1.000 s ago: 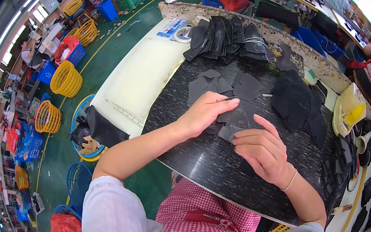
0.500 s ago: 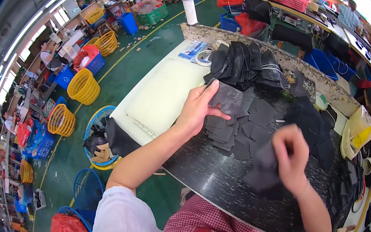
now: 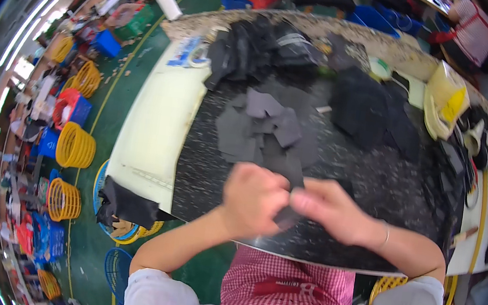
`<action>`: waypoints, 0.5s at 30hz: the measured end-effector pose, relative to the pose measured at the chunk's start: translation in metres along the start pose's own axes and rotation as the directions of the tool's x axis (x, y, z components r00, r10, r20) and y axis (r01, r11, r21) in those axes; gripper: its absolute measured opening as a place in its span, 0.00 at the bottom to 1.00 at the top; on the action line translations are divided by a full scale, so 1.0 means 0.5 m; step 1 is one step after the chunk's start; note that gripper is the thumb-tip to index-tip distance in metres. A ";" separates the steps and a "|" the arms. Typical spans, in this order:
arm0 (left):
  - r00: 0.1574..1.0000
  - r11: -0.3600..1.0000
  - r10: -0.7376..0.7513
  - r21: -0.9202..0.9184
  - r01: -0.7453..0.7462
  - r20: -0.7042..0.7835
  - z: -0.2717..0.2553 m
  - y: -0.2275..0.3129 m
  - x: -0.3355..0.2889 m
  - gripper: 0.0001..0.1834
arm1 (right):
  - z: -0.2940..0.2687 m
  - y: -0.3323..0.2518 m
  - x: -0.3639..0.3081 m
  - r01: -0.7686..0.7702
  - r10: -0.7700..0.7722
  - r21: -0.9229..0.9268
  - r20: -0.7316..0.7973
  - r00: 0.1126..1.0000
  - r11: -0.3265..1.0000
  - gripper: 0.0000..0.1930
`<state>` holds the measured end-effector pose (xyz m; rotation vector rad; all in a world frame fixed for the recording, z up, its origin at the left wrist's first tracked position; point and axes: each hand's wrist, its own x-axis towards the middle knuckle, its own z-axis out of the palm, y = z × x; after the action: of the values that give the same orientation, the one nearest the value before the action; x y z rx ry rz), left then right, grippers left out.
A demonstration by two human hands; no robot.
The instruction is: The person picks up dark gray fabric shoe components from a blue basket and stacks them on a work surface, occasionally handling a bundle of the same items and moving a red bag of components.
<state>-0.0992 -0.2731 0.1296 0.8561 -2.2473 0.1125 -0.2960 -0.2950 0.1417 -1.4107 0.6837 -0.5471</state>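
Close together over the near part of the black speckled table [image 3: 362, 228] are my left hand [image 3: 255, 198] and my right hand [image 3: 343, 212]. Both are closed, thumbs toward each other, on a dark grey fabric piece [image 3: 289, 218] that shows between and below them. Motion blurs the hands, and my fingers hide most of the piece. Just beyond them lies a loose heap of grey cut pieces [image 3: 231, 129], with a few lighter ones on top. A larger black fabric pile [image 3: 362, 109] rests farther right.
Black bundled pieces [image 3: 248, 46] and a tape roll [image 3: 199, 57] lie along the far side. A white board [image 3: 153, 123] covers the table's left. At the right stand a yellowish container [image 3: 442, 103] and dark strips [image 3: 446, 171]. Yellow baskets [image 3: 76, 145] sit on the floor.
My hands have come together near the table's front edge, the left leaving the heap's far side and the right moving leftward. The view has shifted, and the heap is more spread.
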 end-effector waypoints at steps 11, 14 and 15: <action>0.822 0.459 -0.384 -0.685 0.565 0.421 0.062 0.115 -0.027 0.34 | -0.012 0.039 -0.183 -0.131 0.122 -0.004 -0.344 0.931 0.991 0.11; 0.651 0.168 -0.522 -0.682 0.712 0.551 0.071 0.115 0.007 0.30 | -0.065 0.073 -0.150 -0.015 -0.071 -0.189 -0.438 0.896 0.982 0.20; 0.696 0.354 -0.478 -0.608 0.710 0.535 0.076 0.111 0.007 0.29 | -0.073 0.073 -0.147 -0.018 -0.066 -0.182 -0.440 0.895 0.983 0.20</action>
<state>-0.1576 -0.2441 0.1129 1.1431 -1.7028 -1.3542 -0.3752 -0.2651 0.1119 -1.4776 1.1079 -0.8603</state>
